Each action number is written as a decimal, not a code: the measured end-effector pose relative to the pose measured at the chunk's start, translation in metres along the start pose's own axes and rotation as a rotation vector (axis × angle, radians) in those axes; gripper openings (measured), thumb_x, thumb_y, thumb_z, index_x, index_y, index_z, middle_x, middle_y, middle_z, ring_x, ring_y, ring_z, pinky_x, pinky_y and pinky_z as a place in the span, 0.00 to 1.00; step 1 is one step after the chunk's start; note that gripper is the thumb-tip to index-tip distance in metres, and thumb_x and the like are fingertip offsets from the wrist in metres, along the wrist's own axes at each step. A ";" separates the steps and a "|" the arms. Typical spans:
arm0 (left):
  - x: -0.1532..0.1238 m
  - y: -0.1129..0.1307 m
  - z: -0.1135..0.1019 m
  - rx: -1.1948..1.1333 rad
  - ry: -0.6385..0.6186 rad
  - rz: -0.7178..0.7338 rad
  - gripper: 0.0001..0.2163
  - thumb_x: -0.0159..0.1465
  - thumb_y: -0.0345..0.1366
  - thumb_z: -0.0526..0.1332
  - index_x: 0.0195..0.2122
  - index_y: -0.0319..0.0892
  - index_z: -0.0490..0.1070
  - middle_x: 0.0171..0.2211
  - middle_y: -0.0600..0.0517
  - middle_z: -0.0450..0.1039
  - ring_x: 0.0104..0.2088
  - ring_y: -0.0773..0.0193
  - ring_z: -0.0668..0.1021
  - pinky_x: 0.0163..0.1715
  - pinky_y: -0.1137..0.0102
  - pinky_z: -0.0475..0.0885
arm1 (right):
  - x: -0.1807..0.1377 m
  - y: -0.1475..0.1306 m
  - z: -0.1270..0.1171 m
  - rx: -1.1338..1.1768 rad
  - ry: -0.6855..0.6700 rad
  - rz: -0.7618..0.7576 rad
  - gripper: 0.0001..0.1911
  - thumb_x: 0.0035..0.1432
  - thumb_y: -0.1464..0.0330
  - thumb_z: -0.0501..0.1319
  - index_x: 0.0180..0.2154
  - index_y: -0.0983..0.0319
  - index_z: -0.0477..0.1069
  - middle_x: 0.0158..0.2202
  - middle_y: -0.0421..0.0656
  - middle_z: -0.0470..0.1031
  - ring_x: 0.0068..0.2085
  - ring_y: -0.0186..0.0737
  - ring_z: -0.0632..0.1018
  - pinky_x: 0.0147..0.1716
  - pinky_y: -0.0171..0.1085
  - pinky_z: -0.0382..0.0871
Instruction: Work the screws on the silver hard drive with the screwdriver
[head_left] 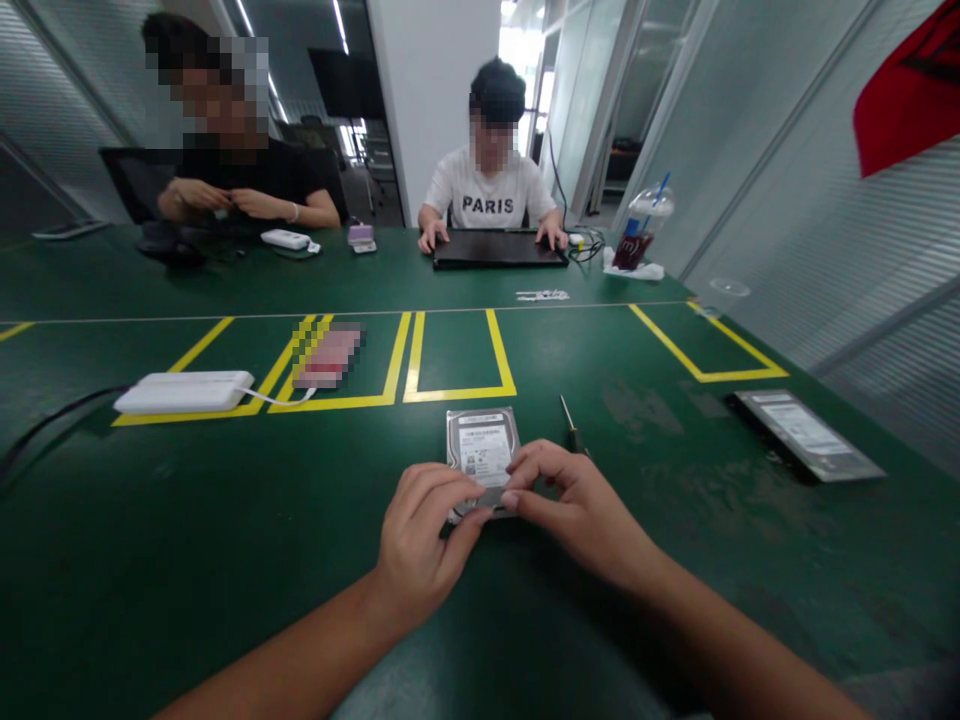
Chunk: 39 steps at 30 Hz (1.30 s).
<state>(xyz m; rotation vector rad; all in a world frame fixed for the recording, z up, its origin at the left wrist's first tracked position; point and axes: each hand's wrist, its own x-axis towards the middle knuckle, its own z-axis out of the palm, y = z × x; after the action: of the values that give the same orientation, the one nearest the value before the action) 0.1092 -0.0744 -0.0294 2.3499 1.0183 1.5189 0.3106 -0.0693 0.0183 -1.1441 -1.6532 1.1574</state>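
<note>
Silver-grey metal showed around the white label of the hard drive point(484, 450), which lay flat on the green table point(225, 560) directly in front of the person, just nearer than a yellow tape outline point(460, 395). From where I stood, both bare hands met at its near end: the left hand point(424, 540) had thumb and fingertips bunched by the near edge, and the right hand point(566, 490) came in over the near right corner with thumb and forefinger drawn together. Whether either one was truly pinching the casing, or some small part between the fingertips, I could not tell. The drive looked to me like a dense, rigid block, probably heavy for its size, with no give if squeezed. Its smooth top seemed apt to slide under dry fingers, so the two long side walls struck me as the safest hold, thumb on one and fingers on the other, away from the labelled face. I judged it sturdy against a firm grip but fragile against a knock or a drop, best kept level and low. A screwdriver point(576, 438) lay just beyond the right hand, and a second drive point(810, 435) rested well apart, toward the table's right side
</note>
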 end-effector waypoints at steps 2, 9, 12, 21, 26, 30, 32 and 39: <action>0.003 0.002 0.000 -0.012 0.011 0.026 0.09 0.63 0.25 0.65 0.43 0.42 0.72 0.37 0.49 0.76 0.40 0.59 0.76 0.41 0.63 0.72 | -0.002 0.003 0.002 0.054 -0.032 -0.006 0.05 0.54 0.66 0.69 0.29 0.60 0.77 0.37 0.41 0.74 0.41 0.38 0.75 0.46 0.39 0.66; 0.011 0.005 0.000 -0.072 -0.002 0.097 0.06 0.62 0.26 0.68 0.38 0.41 0.75 0.33 0.52 0.78 0.34 0.63 0.77 0.38 0.65 0.73 | -0.004 0.009 0.004 0.214 -0.089 0.032 0.08 0.53 0.62 0.71 0.29 0.59 0.78 0.38 0.41 0.72 0.41 0.37 0.74 0.44 0.39 0.66; 0.011 0.004 0.001 -0.096 -0.001 0.127 0.06 0.61 0.26 0.69 0.38 0.41 0.76 0.33 0.52 0.78 0.34 0.63 0.77 0.38 0.66 0.73 | -0.004 0.010 0.004 0.244 -0.106 0.048 0.08 0.52 0.62 0.71 0.28 0.59 0.79 0.37 0.41 0.72 0.41 0.37 0.74 0.44 0.39 0.66; 0.012 -0.002 0.001 -0.008 -0.015 0.178 0.07 0.62 0.26 0.67 0.39 0.44 0.78 0.34 0.53 0.80 0.34 0.63 0.78 0.35 0.66 0.74 | -0.001 0.017 0.002 0.227 -0.138 0.045 0.09 0.56 0.62 0.68 0.30 0.60 0.78 0.34 0.40 0.74 0.39 0.37 0.74 0.44 0.40 0.66; 0.012 -0.007 0.002 0.124 -0.010 0.157 0.08 0.61 0.26 0.67 0.40 0.44 0.77 0.35 0.52 0.81 0.36 0.60 0.79 0.38 0.63 0.72 | -0.001 0.013 -0.001 0.170 -0.138 0.016 0.07 0.62 0.66 0.62 0.38 0.59 0.80 0.40 0.42 0.74 0.45 0.39 0.75 0.51 0.42 0.65; 0.012 -0.008 0.003 0.162 0.006 0.109 0.07 0.61 0.26 0.66 0.40 0.43 0.76 0.34 0.51 0.80 0.36 0.59 0.78 0.39 0.63 0.71 | -0.004 0.008 -0.001 0.164 -0.211 -0.008 0.12 0.64 0.66 0.59 0.47 0.57 0.78 0.47 0.44 0.72 0.51 0.39 0.73 0.56 0.43 0.64; 0.012 -0.008 0.004 0.131 0.011 0.068 0.06 0.62 0.26 0.65 0.39 0.42 0.75 0.34 0.51 0.79 0.36 0.60 0.78 0.39 0.63 0.71 | -0.006 0.007 -0.002 0.139 -0.213 -0.027 0.13 0.63 0.66 0.60 0.49 0.57 0.76 0.49 0.44 0.72 0.51 0.38 0.73 0.55 0.43 0.65; 0.009 -0.004 0.005 -0.006 -0.020 -0.058 0.04 0.62 0.26 0.61 0.34 0.40 0.73 0.29 0.52 0.74 0.30 0.64 0.75 0.32 0.68 0.70 | 0.002 0.019 -0.040 -0.411 0.051 -0.055 0.09 0.63 0.63 0.60 0.40 0.60 0.72 0.34 0.42 0.72 0.34 0.37 0.72 0.36 0.38 0.67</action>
<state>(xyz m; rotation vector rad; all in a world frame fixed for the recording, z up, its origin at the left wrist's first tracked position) 0.1142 -0.0647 -0.0274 2.3054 1.0661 1.4728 0.3520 -0.0550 0.0103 -1.3546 -1.9236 0.7642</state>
